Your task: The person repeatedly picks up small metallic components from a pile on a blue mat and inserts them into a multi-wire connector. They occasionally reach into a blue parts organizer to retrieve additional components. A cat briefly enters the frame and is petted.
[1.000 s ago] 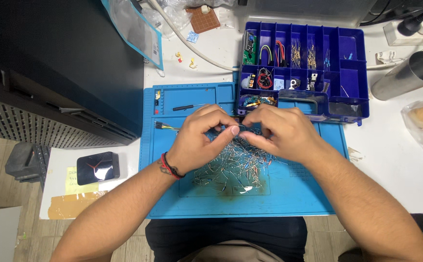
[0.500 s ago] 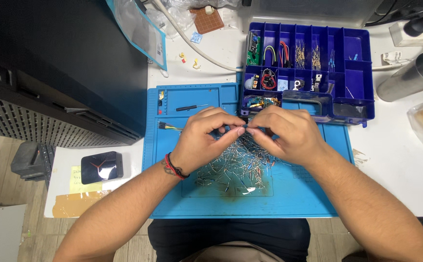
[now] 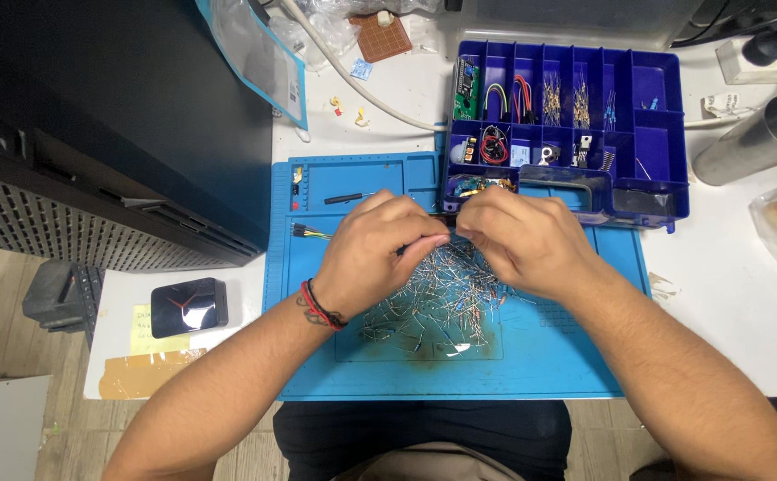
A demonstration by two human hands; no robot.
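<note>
Both hands, left hand and right hand, pinch thin dark component above wiry metal-lead pile, blue mat.

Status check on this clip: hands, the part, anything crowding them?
Left hand and right hand pinch a small dark part together. Loose component pile beneath on blue mat. Parts organizer close behind.

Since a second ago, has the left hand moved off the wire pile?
No. The left hand sits over the wire pile on the blue mat, as before.

matt rubbery mat, glossy plastic organiser box
</note>
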